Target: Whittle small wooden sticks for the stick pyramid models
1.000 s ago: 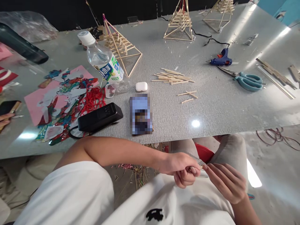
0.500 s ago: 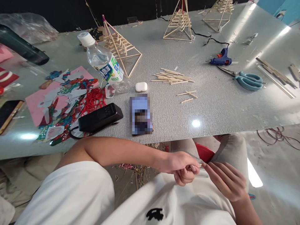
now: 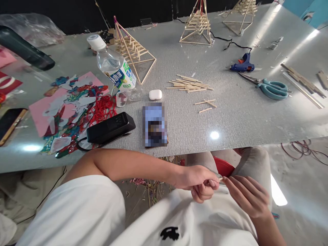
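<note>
Over my lap, below the table edge, my two hands meet. My left hand (image 3: 203, 182) is curled into a fist with its thumb on top. From it the pale end of a small wooden stick (image 3: 220, 178) shows, and most of the stick is hidden. My right hand (image 3: 247, 194) pinches the stick's other end between thumb and fingertips, its remaining fingers stretched together. On the table ahead lie a pile of thin wooden sticks (image 3: 189, 84) and a few loose sticks (image 3: 206, 101).
A phone (image 3: 155, 126), white earbud case (image 3: 155, 94), black device (image 3: 110, 128) and plastic bottle (image 3: 115, 68) stand near. Red string (image 3: 104, 107) lies left; blue scissors (image 3: 274, 89) and a glue gun (image 3: 242, 64) lie right. Stick pyramids (image 3: 135, 56) stand at the back.
Both hands stay nearly in place, with slightly more of the stick's end showing between them. The view has shifted very slightly.
</note>
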Motion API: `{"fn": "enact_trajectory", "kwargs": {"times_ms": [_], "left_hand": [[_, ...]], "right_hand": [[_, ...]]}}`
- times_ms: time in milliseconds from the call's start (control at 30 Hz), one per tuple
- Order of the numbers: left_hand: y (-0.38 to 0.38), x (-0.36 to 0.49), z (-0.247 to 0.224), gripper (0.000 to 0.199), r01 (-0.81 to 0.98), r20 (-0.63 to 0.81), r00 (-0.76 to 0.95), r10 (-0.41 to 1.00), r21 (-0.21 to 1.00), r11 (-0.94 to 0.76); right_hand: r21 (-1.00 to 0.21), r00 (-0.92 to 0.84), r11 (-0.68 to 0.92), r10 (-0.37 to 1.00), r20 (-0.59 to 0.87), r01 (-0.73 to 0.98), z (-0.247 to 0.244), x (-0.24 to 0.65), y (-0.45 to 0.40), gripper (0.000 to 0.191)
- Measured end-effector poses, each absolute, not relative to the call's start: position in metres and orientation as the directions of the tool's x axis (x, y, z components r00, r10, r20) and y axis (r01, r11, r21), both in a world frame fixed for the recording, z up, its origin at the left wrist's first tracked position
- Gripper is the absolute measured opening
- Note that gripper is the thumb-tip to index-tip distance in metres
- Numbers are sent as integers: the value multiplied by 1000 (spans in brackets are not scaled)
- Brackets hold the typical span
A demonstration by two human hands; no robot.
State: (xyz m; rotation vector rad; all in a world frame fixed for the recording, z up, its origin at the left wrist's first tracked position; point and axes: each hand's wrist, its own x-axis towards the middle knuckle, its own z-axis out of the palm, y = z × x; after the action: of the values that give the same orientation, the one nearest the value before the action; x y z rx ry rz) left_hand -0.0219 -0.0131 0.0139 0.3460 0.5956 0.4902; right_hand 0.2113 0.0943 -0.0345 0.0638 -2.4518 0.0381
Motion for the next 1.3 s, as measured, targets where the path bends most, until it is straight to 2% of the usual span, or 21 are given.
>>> {"fn": "enact_trajectory", "kwargs": {"times_ms": [100, 200, 333, 400, 500, 633, 667, 800, 1033, 1167, 1300], "left_hand": [[-14, -21, 12, 41, -327, -437, 733, 521, 446, 833], [-15, -21, 11, 43, -340, -435, 718, 542, 461, 820], [-15, -20, 9, 52, -359, -461, 659, 594, 501, 787], [-16, -17, 9, 56, -339, -500, 622, 603, 522, 783], [-19, -13, 10, 55, -287, -546, 554, 628, 583, 760], [-24, -11, 14, 43, -171, -552, 478, 684, 705, 688], [-24, -11, 15, 41, -137, -548, 470, 692, 729, 670], [-26, -13, 15, 39, -39, -530, 444, 722, 794, 607], [-27, -15, 13, 37, -118, -428, 434, 793, 846, 521], [-25, -17, 11, 42, -103, -446, 353, 822, 855, 508], [-23, -18, 11, 51, -121, -480, 304, 823, 837, 533]], "right_hand": [[-16, -804, 1000, -4, 595, -17, -35, 211, 98, 35], [-92, -809, 996, 49, 586, -6, -37, 210, 101, 49], [-377, -752, 926, 231, 618, -25, -32, 203, 96, 59], [-544, -733, 838, 338, 590, -52, -28, 198, 90, 51], [-758, -745, 648, 470, 473, -73, -24, 192, 82, 22], [-931, -747, 364, 609, 268, -37, -28, 190, 78, 5], [-952, -747, 305, 631, 212, -13, -31, 191, 78, 3], [-993, -755, 99, 656, 22, 57, -40, 197, 79, 16], [-989, -705, -149, 699, -118, 18, -46, 187, 77, 28], [-981, -618, -178, 764, -185, 73, -48, 176, 76, 36], [-994, -556, -112, 825, -104, 21, -45, 175, 74, 52]]}}
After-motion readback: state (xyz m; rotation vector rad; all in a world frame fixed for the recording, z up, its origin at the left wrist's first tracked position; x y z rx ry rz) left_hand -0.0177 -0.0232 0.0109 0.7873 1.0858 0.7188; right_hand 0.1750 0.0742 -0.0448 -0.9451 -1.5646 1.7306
